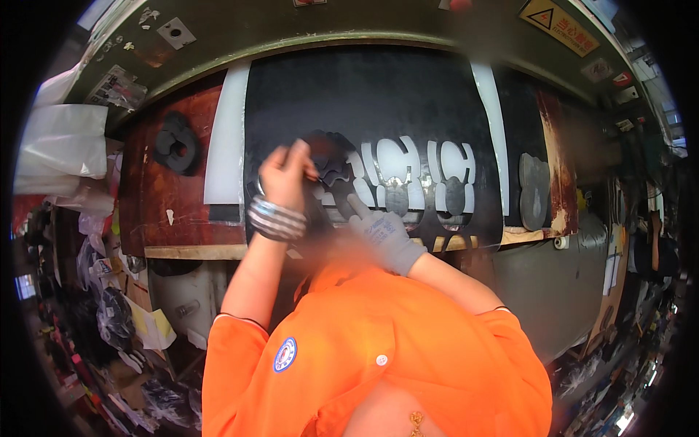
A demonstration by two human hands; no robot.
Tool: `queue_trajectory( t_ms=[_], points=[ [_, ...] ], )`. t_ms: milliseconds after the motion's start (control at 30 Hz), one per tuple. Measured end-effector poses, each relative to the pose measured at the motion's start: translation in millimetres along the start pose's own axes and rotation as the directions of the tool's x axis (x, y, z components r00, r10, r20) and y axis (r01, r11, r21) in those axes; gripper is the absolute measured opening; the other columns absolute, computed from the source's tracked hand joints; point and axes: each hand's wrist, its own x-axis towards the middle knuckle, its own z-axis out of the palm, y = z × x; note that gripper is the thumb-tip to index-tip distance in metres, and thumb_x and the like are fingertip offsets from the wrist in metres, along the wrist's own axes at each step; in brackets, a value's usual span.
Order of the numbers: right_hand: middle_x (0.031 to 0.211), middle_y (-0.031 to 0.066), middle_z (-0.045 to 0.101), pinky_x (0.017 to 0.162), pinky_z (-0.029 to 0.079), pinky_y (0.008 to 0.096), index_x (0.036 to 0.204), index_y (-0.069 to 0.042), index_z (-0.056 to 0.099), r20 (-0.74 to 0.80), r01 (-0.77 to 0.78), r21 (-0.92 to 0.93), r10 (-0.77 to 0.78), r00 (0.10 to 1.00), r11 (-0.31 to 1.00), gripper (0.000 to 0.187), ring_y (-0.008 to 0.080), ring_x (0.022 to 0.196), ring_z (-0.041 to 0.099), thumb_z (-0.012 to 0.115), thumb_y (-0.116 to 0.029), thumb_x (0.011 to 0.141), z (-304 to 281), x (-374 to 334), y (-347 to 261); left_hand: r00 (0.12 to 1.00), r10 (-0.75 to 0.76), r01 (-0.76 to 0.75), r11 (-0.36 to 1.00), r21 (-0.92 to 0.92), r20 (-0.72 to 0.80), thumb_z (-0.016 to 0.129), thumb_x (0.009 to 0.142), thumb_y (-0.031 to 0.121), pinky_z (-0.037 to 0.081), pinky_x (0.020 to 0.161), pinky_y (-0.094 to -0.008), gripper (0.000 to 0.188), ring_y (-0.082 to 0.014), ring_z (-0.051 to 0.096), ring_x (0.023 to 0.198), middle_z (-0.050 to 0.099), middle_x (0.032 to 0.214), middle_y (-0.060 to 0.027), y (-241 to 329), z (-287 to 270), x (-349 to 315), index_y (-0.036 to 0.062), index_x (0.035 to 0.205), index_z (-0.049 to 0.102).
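Observation:
My left hand (282, 177), bare with a striped band (277, 221) around the wrist, is raised over the black mat (357, 87). Its fingers are curled together; what they hold, if anything, cannot be made out. Just right of it are dark curved pieces (333, 164), partly hidden and blurred. My right hand (386, 234) wears a grey glove. One finger stretches toward the dark piece beside the nearest white shapes, and nothing shows in its grip. Farther right, white curved cut-outs (394, 156) lie on the mat, with another dark piece (454, 197) overlapping more white cut-outs (451, 155).
Stacked dark ring-like pieces (177, 143) stand on the reddish board at left. Flat grey sole-shaped pieces (534, 191) lie at right. White strips (227, 146) flank the mat. A green machine beam (342, 25) spans the far side. The wooden table edge (195, 252) runs nearest me.

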Motion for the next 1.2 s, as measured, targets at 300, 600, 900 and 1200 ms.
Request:
queue_trajectory(
  t_ms=[300,600,900,1200],
  points=[
    [0.112,0.0185,0.068,0.075,0.054,0.0433,0.090,-0.001,0.068,0.004,-0.008,0.317,0.008,1.000,0.948,0.053,0.0329,0.080,0.070,0.056,-0.052,0.094,-11,8,-2,0.790,0.603,-0.613,0.771,0.171,0.111,0.072,0.094,0.014,0.038,0.050,-0.0208,0.017,-0.0056,0.051,0.055,0.065,0.075,-0.0026,154,-76,53,-0.0021,0.100,0.072],
    [0.071,0.0061,0.059,0.044,0.043,0.0282,0.083,-0.008,0.054,0.535,-0.532,0.782,-0.090,0.840,-0.323,0.048,0.0165,0.051,0.056,0.048,-0.053,0.100,2,51,-8,0.480,0.369,-0.877,0.193,0.439,0.796,0.078,0.071,0.019,0.049,0.070,-0.0384,0.059,-0.0304,0.058,0.078,0.059,0.087,-0.0121,-20,-93,-64,0.0005,0.124,0.062],
    [0.128,0.0222,0.062,0.067,0.056,0.0395,0.081,-0.007,0.061,-0.438,0.263,0.282,-0.121,0.891,0.923,0.025,0.0311,0.078,0.071,0.073,-0.029,0.084,2,47,-35,0.996,-0.090,0.089,0.995,0.039,0.028,0.069,0.095,0.013,0.052,0.063,-0.0240,0.026,-0.0108,0.066,0.068,0.067,0.080,-0.0046,-41,-102,-33,-0.0022,0.115,0.061],
    [0.152,0.0212,0.042,0.062,0.056,0.0411,0.088,-0.003,0.066,0.061,0.250,-0.068,-0.246,0.967,0.966,0.042,0.0265,0.068,0.070,0.066,-0.045,0.089,29,68,-49,0.911,0.328,-0.387,0.890,-0.242,-0.250,0.068,0.096,0.013,0.038,0.049,-0.0253,0.011,-0.0088,0.047,0.053,0.057,0.071,-0.0007,107,-144,39,0.0043,0.093,0.063]
  ],
)
